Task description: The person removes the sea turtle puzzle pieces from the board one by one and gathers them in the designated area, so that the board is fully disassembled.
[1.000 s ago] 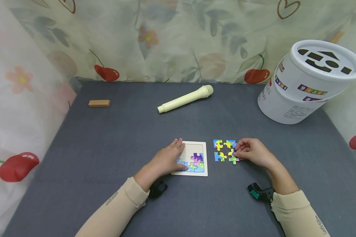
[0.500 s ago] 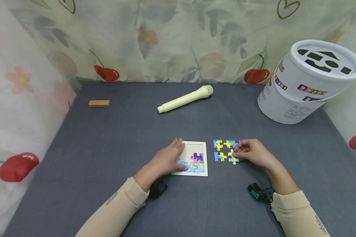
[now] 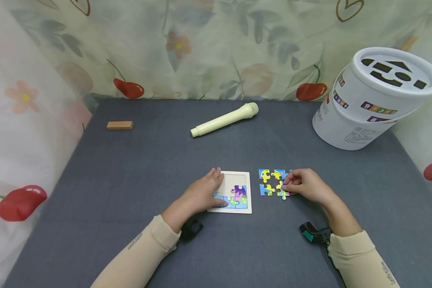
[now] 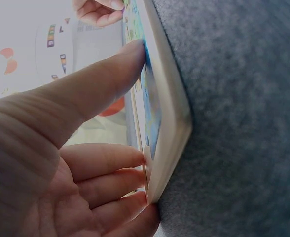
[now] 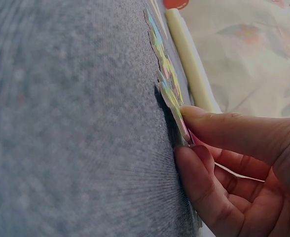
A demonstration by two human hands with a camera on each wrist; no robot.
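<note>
Puzzle piece (image 5: 175, 108) (thin, knobbed) — in right grip (image 3: 307, 185).

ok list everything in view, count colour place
bucket: 1, white, far right
microphone: 1, cream, far middle
wooden block: 1, tan, far left
puzzle tray: 1, pale, near middle
fitted pieces: several, multicoloured, in tray
loose pieces: 4+, multicoloured, right of tray
table: 1, grey, underneath
patterned cloth: count unclear, pale, behind table
wrist devices: 2, black, by wrists
sleeves: 2, beige, forearms
left hand: 1, bare, on tray
right hand: 1, bare, pinching loose piece
</note>
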